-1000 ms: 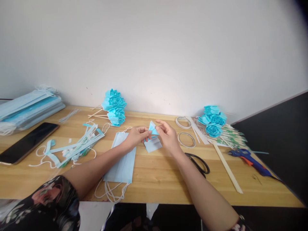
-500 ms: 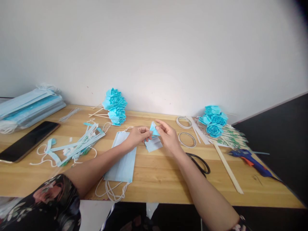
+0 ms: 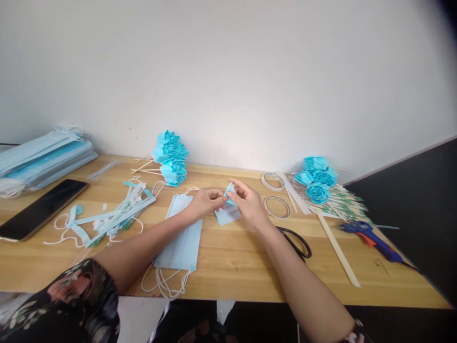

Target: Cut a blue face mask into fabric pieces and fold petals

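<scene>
Between my two hands is a small folded piece of light blue mask fabric (image 3: 230, 190), raised just above the table. My left hand (image 3: 206, 204) pinches its left edge with thumb and fingertips. On the other side, my right hand (image 3: 248, 202) grips it, thumb in front and fingers behind. Below the fingers lie pale blue cut fabric pieces (image 3: 228, 216), partly hidden by the hands. A face mask (image 3: 182, 238) with white ear loops lies under my left forearm. Black-handled scissors (image 3: 298, 243) rest by my right forearm, their blades hidden.
Blue fabric flowers on sticks (image 3: 170, 157) lean at the back; more flowers (image 3: 317, 178) lie right. A glue gun (image 3: 374, 242), a wooden strip (image 3: 339, 250) and tape rolls (image 3: 277, 207) sit right. Mask scraps (image 3: 114, 219), a phone (image 3: 43, 207) and packed masks (image 3: 46, 157) are left.
The folded piece has turned a little in my fingers, and my right thumb now covers more of it. Both hands stay in nearly the same place.
</scene>
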{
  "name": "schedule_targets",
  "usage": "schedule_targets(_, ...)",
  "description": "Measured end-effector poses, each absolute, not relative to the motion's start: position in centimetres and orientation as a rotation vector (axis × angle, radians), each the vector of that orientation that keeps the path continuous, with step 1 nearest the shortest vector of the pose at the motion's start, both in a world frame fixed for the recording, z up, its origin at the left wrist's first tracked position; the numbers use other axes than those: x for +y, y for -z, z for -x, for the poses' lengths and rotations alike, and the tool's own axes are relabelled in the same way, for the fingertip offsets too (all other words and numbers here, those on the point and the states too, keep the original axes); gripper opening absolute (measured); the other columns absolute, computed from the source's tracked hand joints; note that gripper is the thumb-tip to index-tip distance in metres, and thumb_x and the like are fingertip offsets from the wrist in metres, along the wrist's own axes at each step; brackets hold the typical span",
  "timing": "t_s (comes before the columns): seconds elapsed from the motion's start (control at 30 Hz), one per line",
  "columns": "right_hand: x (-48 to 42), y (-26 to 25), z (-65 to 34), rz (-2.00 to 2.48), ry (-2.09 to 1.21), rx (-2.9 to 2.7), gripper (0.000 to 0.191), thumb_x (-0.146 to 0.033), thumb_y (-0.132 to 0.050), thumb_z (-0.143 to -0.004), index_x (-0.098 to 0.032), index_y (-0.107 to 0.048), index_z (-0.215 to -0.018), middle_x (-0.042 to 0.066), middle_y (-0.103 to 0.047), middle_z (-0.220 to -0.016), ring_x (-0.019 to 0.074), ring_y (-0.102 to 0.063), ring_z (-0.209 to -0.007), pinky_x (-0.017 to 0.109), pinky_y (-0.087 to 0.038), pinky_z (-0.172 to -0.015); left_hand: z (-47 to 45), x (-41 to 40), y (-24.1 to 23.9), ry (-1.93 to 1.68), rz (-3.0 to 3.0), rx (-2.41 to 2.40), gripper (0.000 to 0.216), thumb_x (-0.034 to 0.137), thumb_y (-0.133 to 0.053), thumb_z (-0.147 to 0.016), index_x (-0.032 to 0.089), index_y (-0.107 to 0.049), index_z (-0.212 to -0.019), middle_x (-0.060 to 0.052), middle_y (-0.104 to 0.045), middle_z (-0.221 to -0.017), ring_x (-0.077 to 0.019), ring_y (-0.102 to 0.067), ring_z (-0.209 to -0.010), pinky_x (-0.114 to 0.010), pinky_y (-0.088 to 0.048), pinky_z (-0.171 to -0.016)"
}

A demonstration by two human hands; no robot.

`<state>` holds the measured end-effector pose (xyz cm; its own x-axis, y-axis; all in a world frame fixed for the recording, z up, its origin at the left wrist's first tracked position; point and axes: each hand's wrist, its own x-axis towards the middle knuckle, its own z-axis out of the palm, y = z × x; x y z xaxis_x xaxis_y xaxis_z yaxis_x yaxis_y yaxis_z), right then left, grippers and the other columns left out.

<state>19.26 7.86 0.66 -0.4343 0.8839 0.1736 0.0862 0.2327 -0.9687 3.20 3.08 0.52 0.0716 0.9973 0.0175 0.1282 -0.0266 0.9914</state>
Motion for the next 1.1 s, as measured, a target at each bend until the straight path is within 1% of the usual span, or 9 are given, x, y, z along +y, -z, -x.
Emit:
schedule_targets(0.13,7.85,-0.67,-19.20,0.879,-1.314,-1.656,0.054,-0.036,-0.067,-0.076,-0.019,-0.058,-0.127,-0.003,-0.055,-0.073,0.0118,-0.050,-0.064,0.024,-0.040,-0.057,-3.12,3.14,-0.59,-1.215,-1.275,1.249,0.033,0.047,-0.065,-0.074,0.014,-0.062,-0.072,-0.002,-0.064,-0.066,-0.0089,-0.051,-0.051,-0.020,-0.037,-0.047)
schedule_targets(0.27,7.85,-0.70,-19.24,0.850,-1.288,-1.595,0.053,-0.036,-0.067,-0.076,-0.020,-0.058,-0.126,-0.001,-0.059,-0.076,0.0130,-0.052,-0.068,0.024,-0.042,-0.059,-3.06,3.05,-0.86,-1.292,-1.251,1.233,0.036,0.049,-0.061,-0.077,0.014,-0.059,-0.067,-0.003,-0.062,-0.063,-0.0094,-0.051,-0.051,-0.021,-0.038,-0.047)
schedule_targets(0.37,7.82,-0.78,-19.29,0.855,-1.272,-1.592,0.052,-0.035,-0.066,-0.077,-0.021,-0.058,-0.127,0.000,-0.060,-0.078,0.0139,-0.054,-0.070,0.025,-0.043,-0.061,-3.09,2.96,-0.96,-1.308,-1.239,1.215,0.042,0.054,-0.056,-0.080,0.014,-0.058,-0.065,-0.003,-0.062,-0.062,-0.0099,-0.052,-0.051,-0.021,-0.038,-0.047)
schedule_targets(0.47,7.77,-0.77,-19.24,0.860,-1.262,-1.603,0.052,-0.035,-0.065,-0.078,-0.020,-0.057,-0.128,0.000,-0.060,-0.078,0.0144,-0.054,-0.070,0.025,-0.043,-0.062,-3.20,3.00,-0.69,-1.235,-1.239,1.201,0.043,0.056,-0.060,-0.077,0.014,-0.059,-0.066,-0.003,-0.062,-0.063,-0.0096,-0.052,-0.051,-0.021,-0.038,-0.046)
schedule_targets(0.67,7.75,-0.45,-19.10,0.843,-1.264,-1.609,0.052,-0.035,-0.065,-0.078,-0.020,-0.057,-0.128,-0.002,-0.057,-0.075,0.0130,-0.053,-0.066,0.024,-0.042,-0.059,-3.29,3.12,-0.04,-1.161,-1.288,1.184,0.038,0.050,-0.068,-0.071,0.015,-0.058,-0.066,-0.001,-0.060,-0.060,-0.0077,-0.049,-0.049,-0.019,-0.037,-0.045)
schedule_targets(0.9,7.55,-0.68,-19.02,0.857,-1.238,-1.638,0.052,-0.035,-0.066,-0.078,-0.020,-0.057,-0.127,-0.003,-0.056,-0.074,0.0120,-0.051,-0.064,0.024,-0.042,-0.057,-3.25,3.12,-0.40,-1.235,-1.252,1.156,0.042,0.055,-0.065,-0.073,0.014,-0.059,-0.076,-0.002,-0.063,-0.065,-0.0086,-0.051,-0.051,-0.020,-0.038,-0.045)
schedule_targets(1.1,7.34,-0.66,-18.99,0.847,-1.253,-1.647,0.053,-0.036,-0.066,-0.078,-0.021,-0.057,-0.128,-0.002,-0.055,-0.075,0.0120,-0.050,-0.065,0.023,-0.041,-0.057,-3.21,3.16,-0.26,-1.253,-1.265,1.204,0.039,0.053,-0.066,-0.073,0.014,-0.060,-0.072,-0.002,-0.062,-0.064,-0.0087,-0.051,-0.051,-0.020,-0.036,-0.046)
